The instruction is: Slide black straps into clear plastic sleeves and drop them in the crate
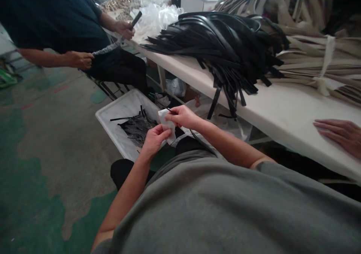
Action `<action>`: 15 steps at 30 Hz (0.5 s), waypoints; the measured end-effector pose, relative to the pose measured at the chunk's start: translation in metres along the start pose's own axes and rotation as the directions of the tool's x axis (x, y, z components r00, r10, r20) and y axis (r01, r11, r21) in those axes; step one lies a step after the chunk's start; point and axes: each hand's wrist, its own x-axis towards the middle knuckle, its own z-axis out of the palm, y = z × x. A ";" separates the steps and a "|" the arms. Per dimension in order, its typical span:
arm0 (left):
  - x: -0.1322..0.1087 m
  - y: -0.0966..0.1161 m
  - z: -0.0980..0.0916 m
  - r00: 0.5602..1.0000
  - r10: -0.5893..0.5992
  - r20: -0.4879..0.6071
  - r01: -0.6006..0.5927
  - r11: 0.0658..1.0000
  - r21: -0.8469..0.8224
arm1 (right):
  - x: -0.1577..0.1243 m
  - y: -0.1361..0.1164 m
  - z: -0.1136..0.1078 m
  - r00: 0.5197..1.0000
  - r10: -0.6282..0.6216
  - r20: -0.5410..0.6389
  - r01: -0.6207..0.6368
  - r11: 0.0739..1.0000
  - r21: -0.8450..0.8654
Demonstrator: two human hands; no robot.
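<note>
Black straps [225, 47] drape a white table [270, 111] — near a tray [124, 103], a white slip [163, 117] points its long axis forward, leaning left; the left hand [154, 139] pinches it — the right hand [182, 117], fingers closed on a dark strip [171, 112], touches its far end.

A pale table [284, 111] carries black strips [222, 40], beige strips [304, 64], plastic bags [159, 19], a white box [197, 3].

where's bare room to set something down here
Bare tabletop shows between the black strips, the tied pale strips and another person's hand at right. The floor left of the white tray is open too. Crowded: the tabletop's far end, with plastic bags; the tray's middle, holding dark pieces; its near side, by the left hand.
</note>
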 end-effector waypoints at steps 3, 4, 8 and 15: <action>-0.007 -0.009 -0.004 0.996 0.026 -0.088 -0.029 0.999 -0.025 | 0.011 0.000 0.006 0.999 -0.036 0.021 0.037 0.997 -0.063; -0.008 -0.011 -0.006 0.992 0.033 -0.119 -0.039 0.998 -0.044 | 0.014 0.001 0.008 0.999 -0.044 0.029 0.046 0.996 -0.078; -0.012 -0.015 -0.014 0.991 0.001 -0.133 -0.014 0.996 -0.094 | 0.018 -0.001 0.015 0.997 -0.051 0.062 0.058 0.991 -0.117; -0.004 -0.019 -0.029 0.988 -0.154 -0.029 0.151 0.985 -0.088 | 0.025 -0.005 0.028 0.995 -0.005 0.098 0.021 0.988 -0.154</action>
